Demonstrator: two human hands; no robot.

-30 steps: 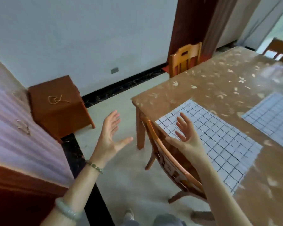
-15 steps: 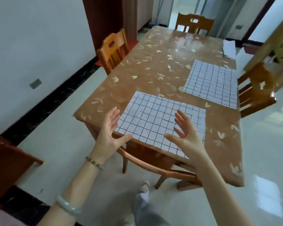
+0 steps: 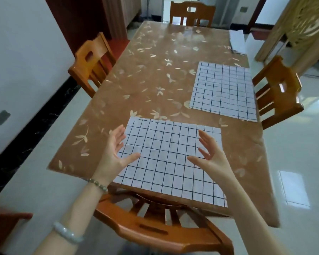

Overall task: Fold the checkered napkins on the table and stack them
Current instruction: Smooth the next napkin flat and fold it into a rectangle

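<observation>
Two white napkins with a black grid lie flat and unfolded on the brown leaf-patterned table [image 3: 147,85]. The near napkin [image 3: 166,150] reaches the table's front edge. The second napkin [image 3: 223,91] lies further back on the right side. My left hand [image 3: 114,153] hovers open over the near napkin's left edge, palm turned inward. My right hand [image 3: 208,155] hovers open over its right part, fingers spread. Neither hand holds anything.
A wooden chair [image 3: 155,227] stands pushed in right in front of me. Other chairs stand at the left [image 3: 90,61], the right [image 3: 276,92] and the far end [image 3: 191,13]. A white folded cloth or paper [image 3: 237,41] lies at the table's far right corner.
The view has swung right from the wall and cabinet to face the table squarely. Both open hands now hover over the near napkin and stand wider apart.
</observation>
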